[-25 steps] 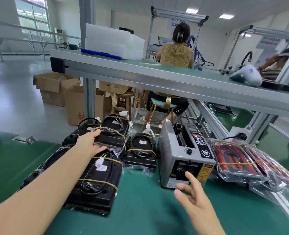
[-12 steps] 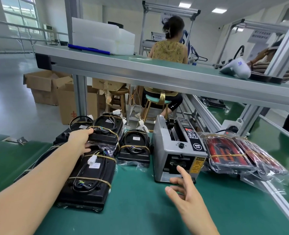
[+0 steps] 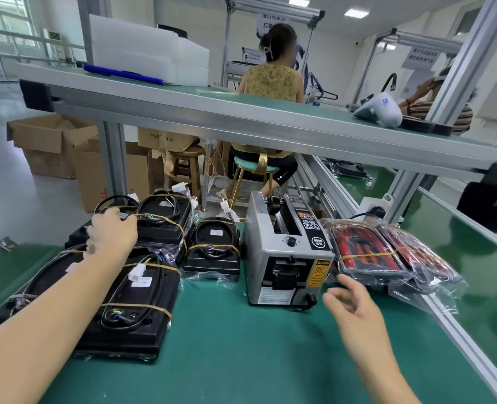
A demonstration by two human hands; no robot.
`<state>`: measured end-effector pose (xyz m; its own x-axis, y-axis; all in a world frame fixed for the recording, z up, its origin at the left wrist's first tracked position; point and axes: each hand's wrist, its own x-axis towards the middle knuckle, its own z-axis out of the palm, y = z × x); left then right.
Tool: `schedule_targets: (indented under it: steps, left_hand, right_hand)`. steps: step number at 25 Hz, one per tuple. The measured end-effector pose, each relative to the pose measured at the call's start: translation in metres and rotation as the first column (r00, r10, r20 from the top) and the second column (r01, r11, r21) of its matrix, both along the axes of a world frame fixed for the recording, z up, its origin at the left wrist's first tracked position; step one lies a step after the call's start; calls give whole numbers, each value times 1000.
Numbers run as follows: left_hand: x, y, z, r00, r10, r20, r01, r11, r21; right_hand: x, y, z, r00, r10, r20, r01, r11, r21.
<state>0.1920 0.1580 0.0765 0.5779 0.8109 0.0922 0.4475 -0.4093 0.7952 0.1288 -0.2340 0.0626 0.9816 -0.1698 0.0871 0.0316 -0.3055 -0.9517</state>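
Observation:
Several black flat units with coiled cables held by rubber bands lie on the left of the green bench (image 3: 241, 351). The nearest black unit (image 3: 136, 310) lies beside my left forearm. My left hand (image 3: 111, 231) rests on top of a farther bagged black unit (image 3: 162, 225), its fingers reaching toward a cable loop. A smaller black unit (image 3: 212, 252) stands to the right of it. My right hand (image 3: 353, 304) hovers with loosely curled fingers and holds nothing, just in front and to the right of a grey tape dispenser (image 3: 273, 258).
Bagged red units (image 3: 366, 255) lie right of the dispenser by the bench's aluminium rail (image 3: 459, 330). An upper shelf (image 3: 241, 115) spans overhead, carrying white foam blocks (image 3: 145, 51) and a white device (image 3: 378, 110). A seated person (image 3: 273, 83), stools and cardboard boxes (image 3: 49, 141) are behind.
My left hand has reached a little farther over the black units. My right hand has shifted rightward, away from the dispenser's front. The camera has moved slightly.

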Motion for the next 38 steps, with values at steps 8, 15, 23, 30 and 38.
schedule_targets:
  steps: [8, 15, 23, 30, 38]
  left_hand:
    - [-69, -115, 26, 671, -563, 483, 417, 825, 382]
    - [-93, -165, -42, 626, -729, 278, 714, 679, 174]
    - [-95, -178, -50, 644, -736, 211, 746, 665, 45]
    - [-100, -199, -34, 607, -731, 312, 770, 638, -5]
    - [-106, -232, -2, 486, -699, 525, 874, 373, -312]
  right_hand:
    - [46, -36, -1, 900, -269, -342, 397, 830, 392]
    - [97, -33, 6, 854, -252, -456, 496, 659, 566]
    - [112, -39, 4, 877, -201, -436, 475, 499, 725]
    - [48, -42, -7, 964, -42, -264, 263, 335, 905]
    - [-51, -38, -36, 971, 151, -184, 114, 383, 917]
